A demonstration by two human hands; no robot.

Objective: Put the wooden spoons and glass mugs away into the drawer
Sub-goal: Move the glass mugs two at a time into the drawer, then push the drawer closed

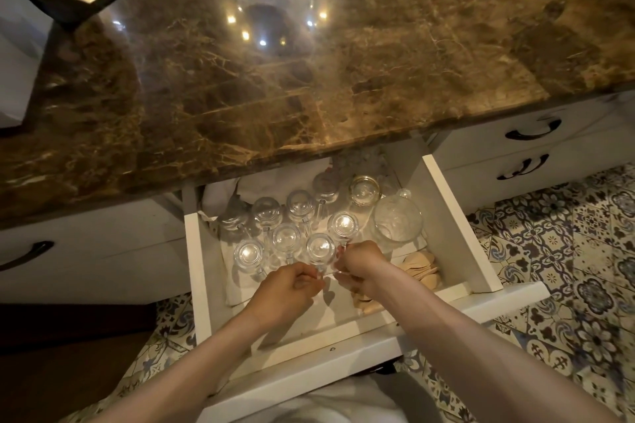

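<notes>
The white drawer (pixel 457 223) stands pulled out below the counter. Several clear glass mugs (pixel 287 237) stand inside it, packed in rows. My left hand (pixel 288 288) pinches the handle of the front middle glass mug (pixel 320 247). My right hand (pixel 360 264) has its fingers curled at the handle of the neighbouring glass mug (pixel 342 225), and the two hands nearly touch. A pile of wooden spoons (pixel 424 268) lies in the drawer's front right corner, partly hidden under my right forearm.
A round glass bowl (pixel 397 220) and a gold-rimmed jar (pixel 365 189) sit at the drawer's back right. The brown marble counter (pixel 275 79) overhangs the drawer's rear. Shut drawers with dark handles (pixel 532 132) flank it, above a patterned tile floor (pixel 567 268).
</notes>
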